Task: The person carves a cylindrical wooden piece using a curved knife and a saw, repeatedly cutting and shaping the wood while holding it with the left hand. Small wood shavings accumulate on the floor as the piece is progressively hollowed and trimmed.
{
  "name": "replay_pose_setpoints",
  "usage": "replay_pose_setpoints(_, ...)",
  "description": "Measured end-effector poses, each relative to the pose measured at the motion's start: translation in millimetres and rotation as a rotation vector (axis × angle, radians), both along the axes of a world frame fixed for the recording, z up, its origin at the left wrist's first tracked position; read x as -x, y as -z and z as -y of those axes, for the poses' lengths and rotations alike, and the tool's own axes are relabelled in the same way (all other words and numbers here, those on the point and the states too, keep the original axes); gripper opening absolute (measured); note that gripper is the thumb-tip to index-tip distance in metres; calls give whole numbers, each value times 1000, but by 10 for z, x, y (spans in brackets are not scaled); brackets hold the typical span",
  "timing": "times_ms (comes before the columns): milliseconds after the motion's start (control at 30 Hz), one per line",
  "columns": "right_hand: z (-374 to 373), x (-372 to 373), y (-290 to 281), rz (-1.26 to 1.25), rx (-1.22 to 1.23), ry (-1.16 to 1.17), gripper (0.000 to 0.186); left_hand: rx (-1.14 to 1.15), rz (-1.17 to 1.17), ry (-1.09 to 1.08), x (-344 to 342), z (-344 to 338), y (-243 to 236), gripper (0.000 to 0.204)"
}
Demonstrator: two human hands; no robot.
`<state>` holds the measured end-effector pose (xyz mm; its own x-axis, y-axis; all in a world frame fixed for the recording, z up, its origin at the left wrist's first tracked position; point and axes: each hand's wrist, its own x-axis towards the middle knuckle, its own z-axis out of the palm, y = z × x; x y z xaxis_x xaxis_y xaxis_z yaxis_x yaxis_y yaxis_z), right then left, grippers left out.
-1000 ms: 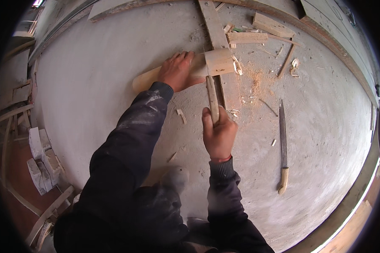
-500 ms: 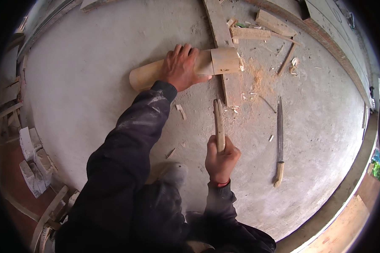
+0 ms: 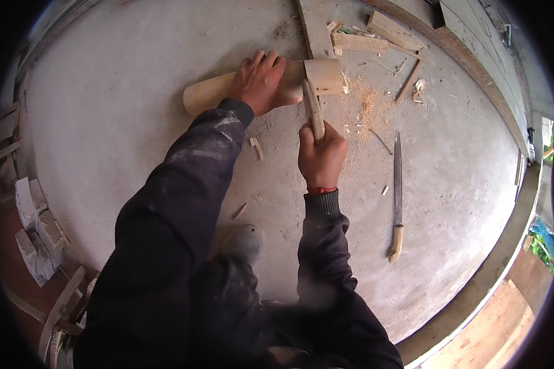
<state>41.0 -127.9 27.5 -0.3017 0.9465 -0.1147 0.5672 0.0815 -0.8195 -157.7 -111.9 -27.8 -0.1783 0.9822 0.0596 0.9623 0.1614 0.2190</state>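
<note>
Shavings and sawdust lie scattered beyond the right hand, so the carving looks partly done, though the log is mostly uncut. Left hand lies flat, fingers spread, pinning the log to the floor. Right hand is fisted round a wooden-handled tool at the log's end. A knife lies idle further right.

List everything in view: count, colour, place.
Log: one, pale wood, lying on the floor at top centre.
Wooden-handled tool: one, pale, head hidden, against the log's right end.
Long knife: one, dark blade, pale handle, on the floor at right.
Wood offcuts: several, pale, top right.
Sawdust: one patch, tan, right of the log.
Concrete floor: grey, throughout.
Left hand: pressing on the log.
Right hand: fingers wrapped around the tool's handle.
</note>
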Motion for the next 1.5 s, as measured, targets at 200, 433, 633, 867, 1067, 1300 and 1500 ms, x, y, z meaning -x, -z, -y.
replay_pose_setpoints(200,690,-426,-271,-7,-55,63,20,-59,-39,-46,10,82,129,90)
replay_pose_setpoints(433,320,-238,-208,28,-71,18,22,44,-28,-34,-17,32,32,89)
replay_pose_setpoints(633,210,-190,-24,57,-53,44,23,-17,-20,19,-30,10,54,88)
replay_pose_setpoints(867,432,-130,-216,5,-66,77,18,-81,-66,11,-10,68,133,91)
replay_pose_setpoints(1067,167,17,-250,27,-51,7,20,-10,-41,35,-39,123,140,94)
replay_pose_setpoints(1300,451,-274,-207,24,-59,28,15,-55,-59,41,18,70,100,93)
replay_pose_setpoints(1500,157,48,-36,-90,-16,41,18,30,45,4,-42,117,2,84)
